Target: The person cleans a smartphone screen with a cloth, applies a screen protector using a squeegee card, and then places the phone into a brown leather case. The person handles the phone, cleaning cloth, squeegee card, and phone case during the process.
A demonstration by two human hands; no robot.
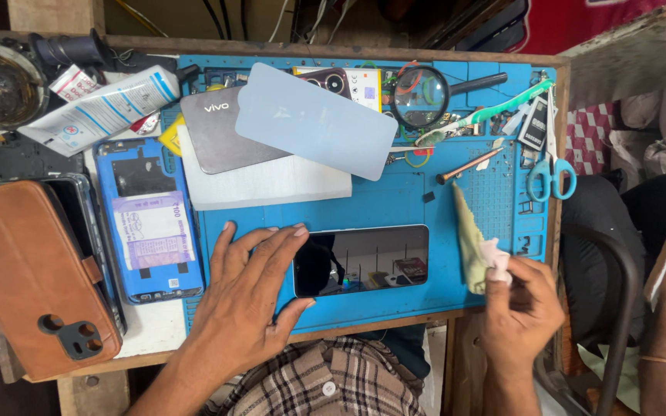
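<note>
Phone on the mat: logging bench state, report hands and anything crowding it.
Left hand flat on phone, pinning its left end. Right hand pinching yellow cloth just right of it. Screen faces up, glossy. White sheet lies above, apart.

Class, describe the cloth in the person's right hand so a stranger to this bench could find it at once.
Start at the blue work mat covering the bench and move to its right front corner. There the right hand pinches a small cloth, pale yellow-green with a white bit at the fingers, beside the dark phone under the left hand. It is the only soft, crumpled thing there; the scissors behind it are rigid.
</note>
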